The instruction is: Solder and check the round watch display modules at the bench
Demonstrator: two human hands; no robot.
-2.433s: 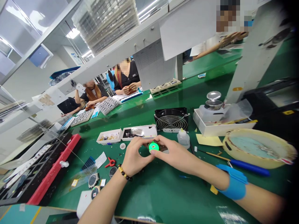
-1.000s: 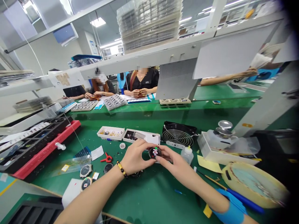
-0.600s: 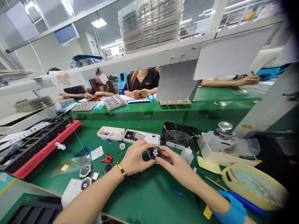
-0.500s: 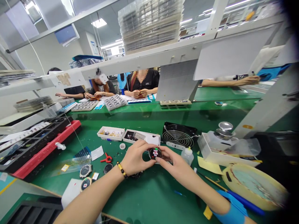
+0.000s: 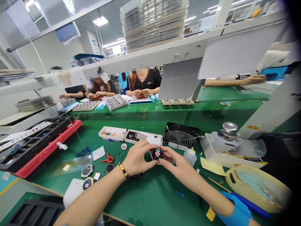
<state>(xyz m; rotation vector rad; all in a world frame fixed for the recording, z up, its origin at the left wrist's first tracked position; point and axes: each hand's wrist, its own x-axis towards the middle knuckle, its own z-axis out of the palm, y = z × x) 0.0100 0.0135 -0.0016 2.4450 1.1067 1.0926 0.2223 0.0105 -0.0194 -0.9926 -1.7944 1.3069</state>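
Between both hands, above the green bench, I hold a round smartwatch (image 5: 157,154) with its dark screen lit in red, white and green. My left hand (image 5: 138,158) grips its left edge between thumb and fingers; a beaded bracelet (image 5: 123,170) is on that wrist. My right hand (image 5: 177,161) closes on the right edge, its thumb at the lower rim. Left of my forearm lie several round watch parts, among them a silver watch case (image 5: 87,171) and a gold one (image 5: 87,184). A red clamp (image 5: 108,158) is close by. Something dark beneath my left hand is mostly hidden.
Behind my hands stand two white trays of small parts (image 5: 112,133), a black fan (image 5: 181,135) and a dropper bottle (image 5: 190,156). On the right are a white box (image 5: 218,150) and a yellow dish (image 5: 258,188). Co-workers (image 5: 143,83) sit across the bench.
The lit picture on the watch screen looks slightly different. My hands keep the same hold, and the whole view has shifted slightly.
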